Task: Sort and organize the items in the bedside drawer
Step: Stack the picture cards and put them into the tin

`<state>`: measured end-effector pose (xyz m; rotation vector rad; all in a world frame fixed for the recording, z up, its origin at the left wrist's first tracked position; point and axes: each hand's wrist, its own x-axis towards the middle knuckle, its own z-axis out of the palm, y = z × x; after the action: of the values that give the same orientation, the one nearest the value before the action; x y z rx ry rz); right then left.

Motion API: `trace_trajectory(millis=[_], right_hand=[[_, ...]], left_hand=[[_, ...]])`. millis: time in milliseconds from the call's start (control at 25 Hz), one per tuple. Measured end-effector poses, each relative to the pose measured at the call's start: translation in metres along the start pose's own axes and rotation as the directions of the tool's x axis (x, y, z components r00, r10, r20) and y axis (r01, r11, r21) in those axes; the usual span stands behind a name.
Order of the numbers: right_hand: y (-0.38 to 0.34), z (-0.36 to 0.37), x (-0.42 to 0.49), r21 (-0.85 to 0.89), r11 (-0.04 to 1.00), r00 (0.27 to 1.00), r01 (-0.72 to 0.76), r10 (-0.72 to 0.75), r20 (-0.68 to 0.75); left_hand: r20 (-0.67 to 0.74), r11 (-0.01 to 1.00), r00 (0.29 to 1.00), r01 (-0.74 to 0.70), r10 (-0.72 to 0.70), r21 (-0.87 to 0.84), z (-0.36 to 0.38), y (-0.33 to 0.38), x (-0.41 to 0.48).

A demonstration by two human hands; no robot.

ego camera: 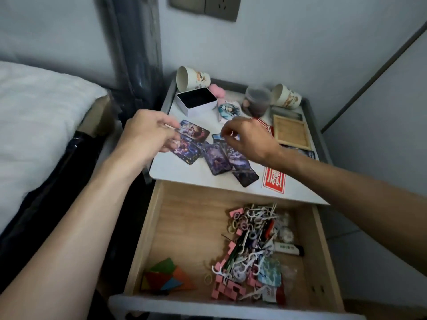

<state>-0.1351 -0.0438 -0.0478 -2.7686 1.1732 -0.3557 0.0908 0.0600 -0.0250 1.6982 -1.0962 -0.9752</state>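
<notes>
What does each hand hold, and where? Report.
Left hand pinches a card by its left end. Right hand curls over cards; its grip cannot be told.

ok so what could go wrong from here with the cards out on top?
1. The card nearest the front edge of the nightstand top could get nudged by the right hand and drop into the open drawer, likely among the floss picks.
2. The red packet lies at that same edge, just below that arm; a sweep back could probably drag it off too.
</notes>
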Motion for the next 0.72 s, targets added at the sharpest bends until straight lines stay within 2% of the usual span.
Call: trace_trajectory(millis=[160,320,480,560,640,720], right_hand=[[0.006,0.015,0.089,-0.064,0.977,0.976,-0.202,0.206,0.069],[-0.017,0.055,0.144,-0.197,0.959,0.974,-0.204,0.218,0.055],[-0.023,0.068,0.153,-0.323,0.926,0.98,-0.193,0.201,-0.009],[-0.026,0.054,0.144,-0.276,0.933,0.971,-0.233,0.24,-0.011],[-0.03,0.037,0.12,-0.121,0.957,0.964,-0.264,0.26,-0.049],[-0.037,0.023,0.081,0.086,0.984,0.975,-0.156,0.167,-0.148]], left_hand=[[-0.051,0.99,0.999,-0.007,0.0,-0.142,0.002,0.001,0.01],[-0.112,0.988,0.993,0.011,-0.028,-0.152,-0.01,-0.012,0.022],[-0.153,0.973,0.986,0.032,-0.068,-0.23,-0.009,-0.01,0.027],[-0.167,0.957,0.98,0.06,-0.111,-0.284,-0.005,-0.008,0.025],[-0.197,0.934,0.969,0.074,-0.151,-0.35,-0.001,-0.006,0.023],[-0.216,0.925,0.96,0.091,-0.18,-0.369,0.001,-0.004,0.022]])
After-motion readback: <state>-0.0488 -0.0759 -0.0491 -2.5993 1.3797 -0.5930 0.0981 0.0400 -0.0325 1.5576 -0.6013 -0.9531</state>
